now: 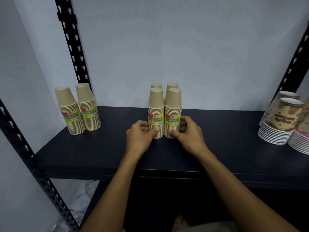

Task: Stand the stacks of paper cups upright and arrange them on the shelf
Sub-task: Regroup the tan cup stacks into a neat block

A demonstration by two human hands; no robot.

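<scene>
You face a plain pale wall point(200, 47), evenly lit. Black slotted uprights point(71, 42) rise at left and right (keyhole slots all along them). Below, at lower left, a strip of pale floor point(75, 198) shows, with something white and crumpled lying there.

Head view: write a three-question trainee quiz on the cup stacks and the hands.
1. True or false: every brown cup stack on the shelf stands upright.
2. How many brown stacks form the middle group? A) two B) four C) six
3. Which stack does each hand hold?

Key:
1. True.
2. B.
3. The left hand holds the front left stack; the right hand holds the front right stack.
</scene>
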